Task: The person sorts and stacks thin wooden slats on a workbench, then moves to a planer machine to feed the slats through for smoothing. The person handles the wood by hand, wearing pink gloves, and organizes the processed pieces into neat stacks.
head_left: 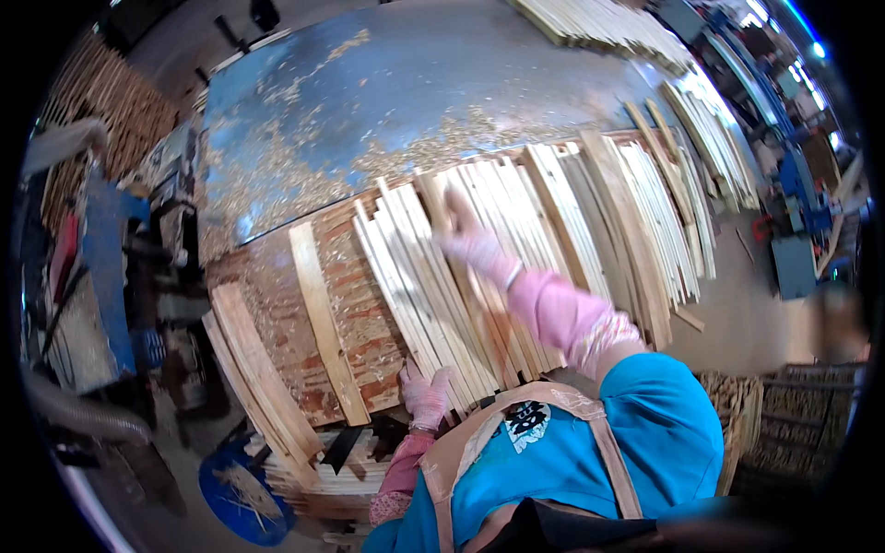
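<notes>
A row of pale wooden strips (406,267) lies side by side across a worn wooden worktop (359,304). My right hand (472,241), in a pale glove with a pink sleeve, is stretched over the middle of the row. Motion smears its fingers, so whether it grips a strip is unclear. Down at the near ends of the leftmost strips is my left hand (426,398), also gloved; its fingers are apart and nothing shows held in them. A lone wooden board (323,318) lies left of the row.
Beyond the worktop spreads a blue table (442,69) strewn with wood shavings (286,166). More strips (599,28) are stacked at its far right. Several boards (258,369) lie along the left edge, above a blue tub (217,493). Machinery (97,267) stands farther left.
</notes>
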### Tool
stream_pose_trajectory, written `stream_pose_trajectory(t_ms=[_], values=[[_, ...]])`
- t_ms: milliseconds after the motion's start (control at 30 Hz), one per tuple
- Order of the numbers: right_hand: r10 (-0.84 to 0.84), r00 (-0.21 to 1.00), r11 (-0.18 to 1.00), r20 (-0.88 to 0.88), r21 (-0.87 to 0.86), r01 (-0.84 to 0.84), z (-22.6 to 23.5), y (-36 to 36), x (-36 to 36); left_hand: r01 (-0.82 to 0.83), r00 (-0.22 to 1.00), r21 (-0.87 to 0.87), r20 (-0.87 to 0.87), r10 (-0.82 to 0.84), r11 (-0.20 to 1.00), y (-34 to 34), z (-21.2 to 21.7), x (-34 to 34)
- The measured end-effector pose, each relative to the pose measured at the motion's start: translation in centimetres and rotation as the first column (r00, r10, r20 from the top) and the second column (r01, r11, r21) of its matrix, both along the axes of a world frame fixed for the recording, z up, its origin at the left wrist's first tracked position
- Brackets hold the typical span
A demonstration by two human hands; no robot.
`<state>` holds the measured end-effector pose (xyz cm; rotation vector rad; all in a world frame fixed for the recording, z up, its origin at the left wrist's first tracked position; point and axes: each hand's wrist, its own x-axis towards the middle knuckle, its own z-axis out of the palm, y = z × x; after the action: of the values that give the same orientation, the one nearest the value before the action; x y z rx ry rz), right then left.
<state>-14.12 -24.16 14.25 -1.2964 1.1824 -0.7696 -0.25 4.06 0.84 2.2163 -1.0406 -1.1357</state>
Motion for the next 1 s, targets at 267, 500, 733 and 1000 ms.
stream_pose_trajectory(t_ms=[267,500,733,1000], values=[[-0.044,0.997,0.973,0.058,0.229,0.03,1.5,4.9,-8.9,-0.023,0.999,-0.06,0.037,0.025,0.998,2.2,-7.3,0.6],[-0.18,0.971,0.969,-0.158,0.143,0.203,11.5,-0.5,-36.1,0.138,0.822,-0.331,0.563,0.078,0.933,0.2,-1.8,-2.7],[-0.181,0.376,0.962,-0.909,-0.083,0.261,5.2,-2.0,-63.3,0.112,0.988,-0.581,0.152,-0.027,0.806,-4.5,2.2,-23.8],[-0.189,0.437,0.945,-0.879,-0.042,0.324,-3.6,-6.5,-70.5,-0.079,0.959,-0.306,-0.282,-0.011,0.949,-2.2,5.6,-40.5]])
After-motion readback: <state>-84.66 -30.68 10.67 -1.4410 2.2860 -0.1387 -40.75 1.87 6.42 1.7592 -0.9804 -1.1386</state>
